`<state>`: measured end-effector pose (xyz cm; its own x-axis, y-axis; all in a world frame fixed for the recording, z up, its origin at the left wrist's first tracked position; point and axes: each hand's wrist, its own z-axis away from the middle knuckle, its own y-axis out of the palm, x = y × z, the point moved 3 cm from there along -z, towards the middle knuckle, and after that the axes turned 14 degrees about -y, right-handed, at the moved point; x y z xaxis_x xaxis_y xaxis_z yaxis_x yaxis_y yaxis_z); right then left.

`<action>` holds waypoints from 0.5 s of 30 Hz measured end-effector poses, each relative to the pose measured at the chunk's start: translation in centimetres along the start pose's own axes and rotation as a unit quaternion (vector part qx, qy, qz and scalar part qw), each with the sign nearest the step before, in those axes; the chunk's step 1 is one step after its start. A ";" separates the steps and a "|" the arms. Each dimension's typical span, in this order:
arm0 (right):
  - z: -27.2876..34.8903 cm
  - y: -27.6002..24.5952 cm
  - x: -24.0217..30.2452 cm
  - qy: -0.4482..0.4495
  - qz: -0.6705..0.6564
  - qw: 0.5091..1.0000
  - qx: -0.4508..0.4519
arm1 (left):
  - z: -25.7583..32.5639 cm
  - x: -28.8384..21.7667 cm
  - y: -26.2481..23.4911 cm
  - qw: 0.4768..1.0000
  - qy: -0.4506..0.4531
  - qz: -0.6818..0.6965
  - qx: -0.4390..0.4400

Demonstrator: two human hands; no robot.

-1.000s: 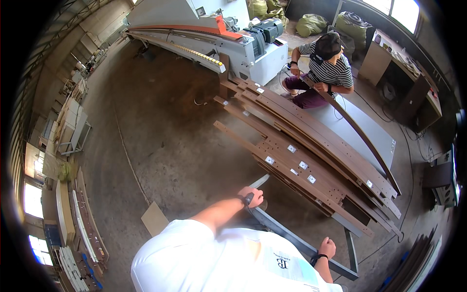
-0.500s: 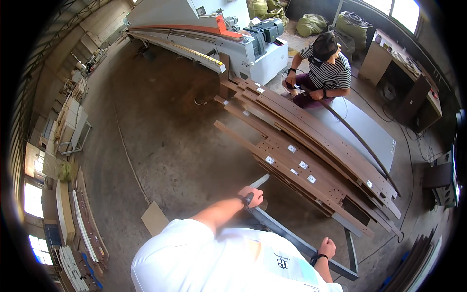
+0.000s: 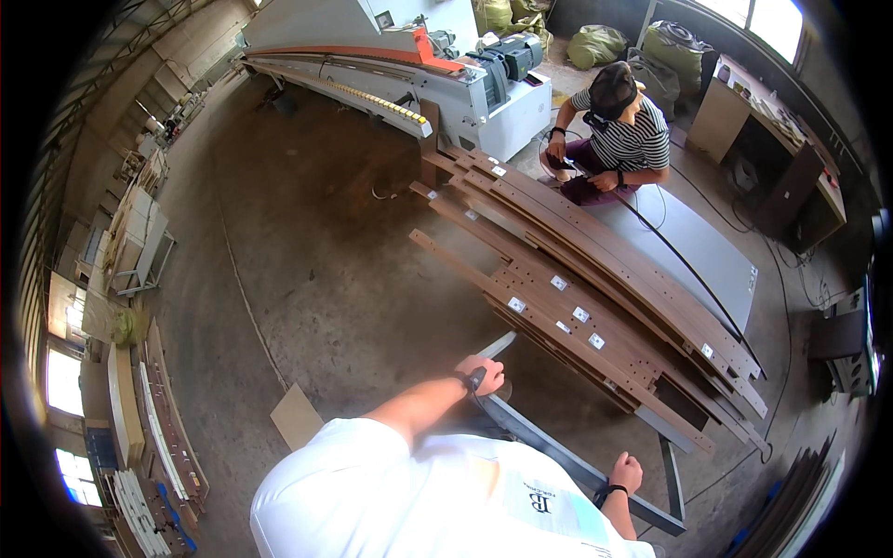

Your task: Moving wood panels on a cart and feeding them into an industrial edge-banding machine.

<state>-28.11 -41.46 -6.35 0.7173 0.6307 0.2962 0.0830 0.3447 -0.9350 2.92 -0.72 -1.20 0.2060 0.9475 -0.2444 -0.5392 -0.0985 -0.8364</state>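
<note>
My left hand (image 3: 484, 374) is gripping the metal frame (image 3: 551, 447); can't tell if my right hand (image 3: 628, 472) is holding anything. Brown boards (image 3: 614, 244) are already lying stacked ahead; what's left isn't showing.

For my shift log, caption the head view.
Left hand and right hand at a gray metal frame, stacked brown boards ahead.

Workshop, woodworking type, as is shown by: one long grey machine (image 3: 516, 126), by which motors (image 3: 523, 58) are carried; drilled brown boards (image 3: 609, 256), stacked at its near end; green sacks (image 3: 595, 48), heaped behind it; concrete floor (image 3: 316, 288), extended before it.
</note>
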 end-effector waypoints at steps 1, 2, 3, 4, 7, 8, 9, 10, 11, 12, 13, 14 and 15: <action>0.0 0.0 -0.1 -0.001 -0.001 1.000 0.001 | 0.0 0.0 0.0 1.000 0.001 -0.001 -0.001; 0.0 0.0 -0.1 -0.002 -0.002 1.000 0.001 | 0.0 -0.1 -0.1 1.000 0.002 -0.001 -0.001; 0.0 -0.1 0.0 -0.003 -0.002 1.000 0.002 | 0.0 0.0 0.0 1.000 0.002 -0.001 -0.001; 0.1 -0.2 0.2 -0.001 -0.002 1.000 0.003 | 0.0 0.0 0.0 1.000 0.002 -0.002 -0.002; 0.0 -0.3 0.3 0.003 -0.003 1.000 0.009 | 0.0 0.1 0.2 1.000 0.003 -0.002 -0.004; 0.0 -0.3 0.3 0.005 -0.004 1.000 0.012 | -0.1 0.2 0.2 1.000 0.004 -0.002 -0.006; 0.0 -0.1 0.0 0.006 -0.004 1.000 0.012 | 0.0 0.1 0.2 1.000 0.004 -0.002 -0.005; 0.0 0.0 -0.1 -0.003 0.001 1.000 0.008 | 0.0 0.0 0.1 1.000 0.006 -0.004 -0.005; 0.0 0.2 -0.3 -0.012 0.005 1.000 0.004 | 0.0 -0.1 0.1 1.000 0.007 -0.005 -0.004; 0.0 0.1 -0.1 -0.012 0.005 1.000 0.004 | 0.1 -0.1 0.0 1.000 0.006 -0.005 -0.004; 0.0 -0.1 0.0 -0.009 0.006 1.000 0.010 | 0.1 -0.1 0.0 1.000 0.007 -0.006 -0.008; 0.0 -0.1 0.2 -0.005 0.007 1.000 0.016 | 0.2 -0.1 0.0 1.000 0.008 -0.007 -0.012; 0.1 -0.4 0.4 -0.005 0.007 1.000 0.016 | 0.2 -0.1 -0.1 1.000 0.008 -0.007 -0.011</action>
<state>-27.88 -41.26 -5.87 0.7118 0.6421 0.2845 0.0502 0.3575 -0.9326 2.76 -0.77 -0.96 0.2265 0.9438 -0.2407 -0.5179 -0.0926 -0.8504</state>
